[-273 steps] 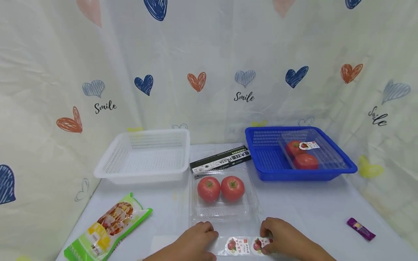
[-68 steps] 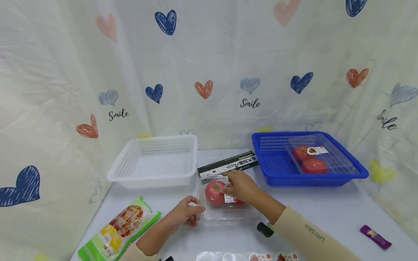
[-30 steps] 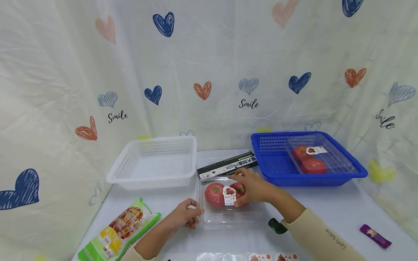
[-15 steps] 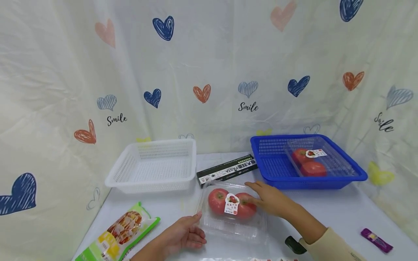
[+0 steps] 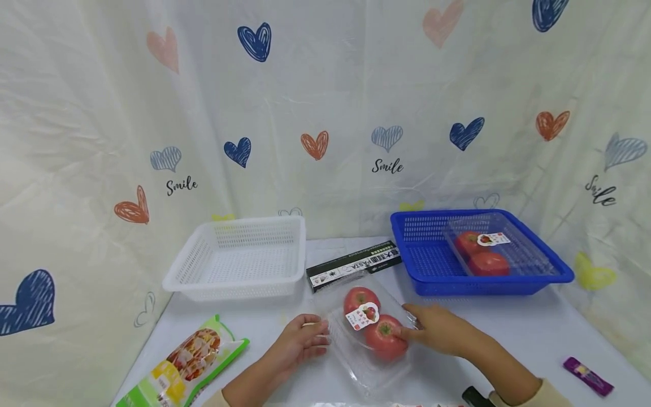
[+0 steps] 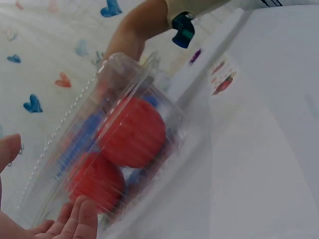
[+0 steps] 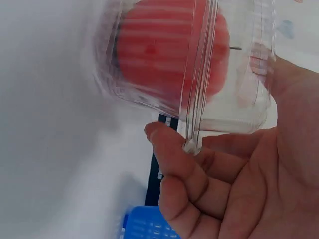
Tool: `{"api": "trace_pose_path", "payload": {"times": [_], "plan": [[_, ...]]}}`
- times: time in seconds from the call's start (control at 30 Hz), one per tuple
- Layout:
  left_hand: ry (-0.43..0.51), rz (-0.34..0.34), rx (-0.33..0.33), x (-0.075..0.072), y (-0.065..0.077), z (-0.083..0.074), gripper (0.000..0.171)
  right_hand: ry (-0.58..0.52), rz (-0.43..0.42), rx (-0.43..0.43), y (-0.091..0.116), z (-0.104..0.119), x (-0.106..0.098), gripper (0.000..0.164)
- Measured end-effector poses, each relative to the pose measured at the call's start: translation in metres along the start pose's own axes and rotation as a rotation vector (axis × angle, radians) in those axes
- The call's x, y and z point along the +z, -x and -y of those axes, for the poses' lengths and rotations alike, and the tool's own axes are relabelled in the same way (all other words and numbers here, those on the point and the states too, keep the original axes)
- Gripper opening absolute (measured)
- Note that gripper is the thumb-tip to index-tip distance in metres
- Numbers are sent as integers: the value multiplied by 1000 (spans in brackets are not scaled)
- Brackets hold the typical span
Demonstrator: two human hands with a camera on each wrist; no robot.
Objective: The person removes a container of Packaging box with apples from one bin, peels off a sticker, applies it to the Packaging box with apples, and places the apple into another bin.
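A clear plastic clamshell container (image 5: pixel 356 362) holds two red tomatoes (image 5: pixel 387 338) and has a white fruit sticker (image 5: pixel 363 316) on its lid. It stands turned at an angle in front of me. My right hand (image 5: pixel 441 329) grips its right side, thumb on the lid; in the right wrist view the curled fingers (image 7: pixel 174 157) lie at the container's rim. Beside the left edge, my left hand (image 5: pixel 304 342) has its fingers loosely extended. In the left wrist view its fingertips (image 6: pixel 87 214) are close to the container; whether they touch it I cannot tell.
Behind are a white basket (image 5: pixel 234 285), a pasta box (image 5: pixel 354 264) and a blue basket (image 5: pixel 473 287) with another tomato container (image 5: pixel 526 257). A green food bag (image 5: pixel 188 362) lies left, a purple packet (image 5: pixel 588 376) right. Stickers (image 6: pixel 223 82) lie on the near table.
The sticker is on the lid, and the right hand has gone from pressing it to gripping the container's side. The container has turned clockwise and come nearer. The left hand follows its left edge.
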State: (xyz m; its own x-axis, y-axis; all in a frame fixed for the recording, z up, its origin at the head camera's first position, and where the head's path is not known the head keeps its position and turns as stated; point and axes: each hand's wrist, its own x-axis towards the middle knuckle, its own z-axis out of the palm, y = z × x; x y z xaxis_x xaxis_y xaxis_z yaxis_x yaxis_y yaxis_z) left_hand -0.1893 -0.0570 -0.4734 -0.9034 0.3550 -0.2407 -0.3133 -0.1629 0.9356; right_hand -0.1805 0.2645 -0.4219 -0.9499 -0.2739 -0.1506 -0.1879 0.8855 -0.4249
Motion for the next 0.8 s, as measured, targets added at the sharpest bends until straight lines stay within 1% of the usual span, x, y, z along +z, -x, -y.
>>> {"api": "trace_pose_path", "payload": {"times": [0.07, 0.13, 0.2, 0.33, 0.47, 0.57, 0.7, 0.8], "plan": [[-30, 0, 14, 5, -3, -2, 67, -50, 40, 16, 2, -1, 2, 83], [-67, -4, 15, 10, -6, -4, 69, -86, 63, 30, 4, -2, 4, 86], [-110, -22, -10, 15, -9, -4, 66, -118, 74, 42, 5, -2, 6, 89], [-209, -62, -77, 24, -17, -4, 60, -119, 71, 37, 6, -2, 8, 94], [-274, -70, -108, 30, -24, -9, 65, -133, 62, -9, 5, -2, 7, 92], [-245, -60, -112, 30, -27, -10, 62, -178, 72, -37, 4, -1, 6, 89], [-182, -58, -94, 26, -29, -10, 54, -241, 87, -64, 5, 4, 1, 84], [-191, -63, -77, 24, -29, -15, 54, -271, 75, -93, 4, 3, -12, 76]]}}
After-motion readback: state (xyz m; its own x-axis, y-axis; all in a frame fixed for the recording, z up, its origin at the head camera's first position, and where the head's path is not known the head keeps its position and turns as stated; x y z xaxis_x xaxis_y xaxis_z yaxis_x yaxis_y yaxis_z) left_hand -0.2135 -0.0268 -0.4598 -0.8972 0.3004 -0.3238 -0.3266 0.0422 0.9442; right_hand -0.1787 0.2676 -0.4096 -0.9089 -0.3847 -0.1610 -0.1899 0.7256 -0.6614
